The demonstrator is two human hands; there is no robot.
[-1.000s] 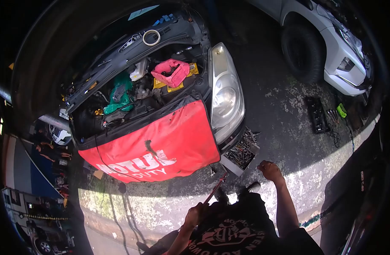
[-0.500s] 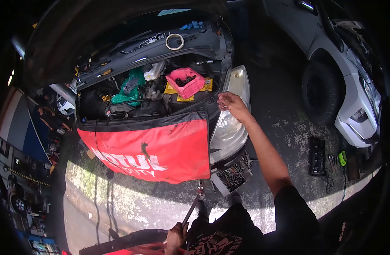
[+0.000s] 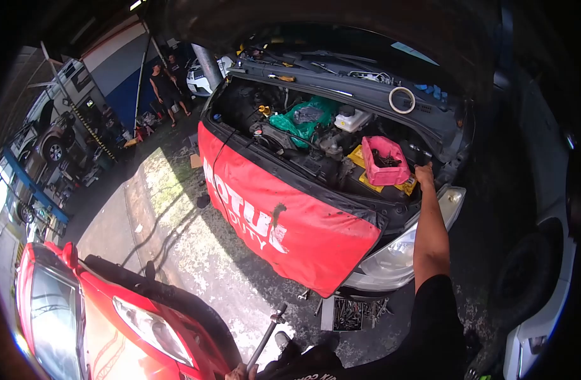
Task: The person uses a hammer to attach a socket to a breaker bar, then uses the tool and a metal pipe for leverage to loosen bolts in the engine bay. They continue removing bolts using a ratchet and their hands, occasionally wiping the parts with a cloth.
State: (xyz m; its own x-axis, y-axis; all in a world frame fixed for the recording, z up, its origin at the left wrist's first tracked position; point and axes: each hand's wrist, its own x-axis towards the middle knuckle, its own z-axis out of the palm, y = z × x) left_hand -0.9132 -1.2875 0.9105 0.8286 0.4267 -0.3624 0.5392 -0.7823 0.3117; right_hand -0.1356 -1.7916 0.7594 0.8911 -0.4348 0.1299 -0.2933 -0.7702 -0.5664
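My right hand [image 3: 424, 172] reaches into the engine bay beside the pink tray [image 3: 385, 162], which holds dark small parts and rests on a yellow-topped battery [image 3: 370, 180]. Its fingers look bent near a metal socket tool [image 3: 419, 151]; whether they touch it is unclear. At the bottom edge my left hand [image 3: 241, 372] is wrapped round a long metal bar [image 3: 267, 335] with a wider head. A red cover [image 3: 290, 221] hangs over the car's front. Green plastic [image 3: 306, 120] lies in the engine bay.
A toolbox [image 3: 348, 315] full of tools is on the floor below the headlight [image 3: 391, 256]. A red car [image 3: 138, 316] stands at the lower left. Two people [image 3: 167, 88] are at the far upper left. A tape roll [image 3: 402, 100] lies below the windscreen.
The view has turned left, bringing the red car into sight. My right hand has moved from above the headlight into the engine bay beside the pink tray. My left hand still holds the bar.
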